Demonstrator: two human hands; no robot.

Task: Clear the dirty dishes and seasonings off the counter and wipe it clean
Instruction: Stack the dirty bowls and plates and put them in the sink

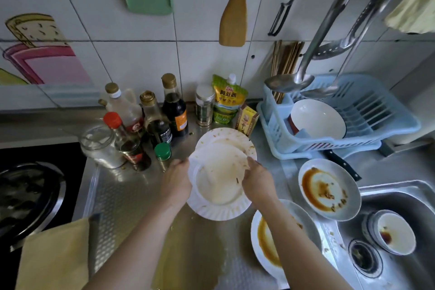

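My left hand (177, 180) and right hand (257, 180) reach forward, arms extended, fingers curled in a grip at either side.

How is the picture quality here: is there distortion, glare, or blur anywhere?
Head view: the wide-angle lens bends the wall tile lines and the hanging ladle towards the edges; daylight from the right glares on the sink rim and the steel counter; the stove at the left stays dark; the plates between the left hand and right hand look soft, slightly blurred.
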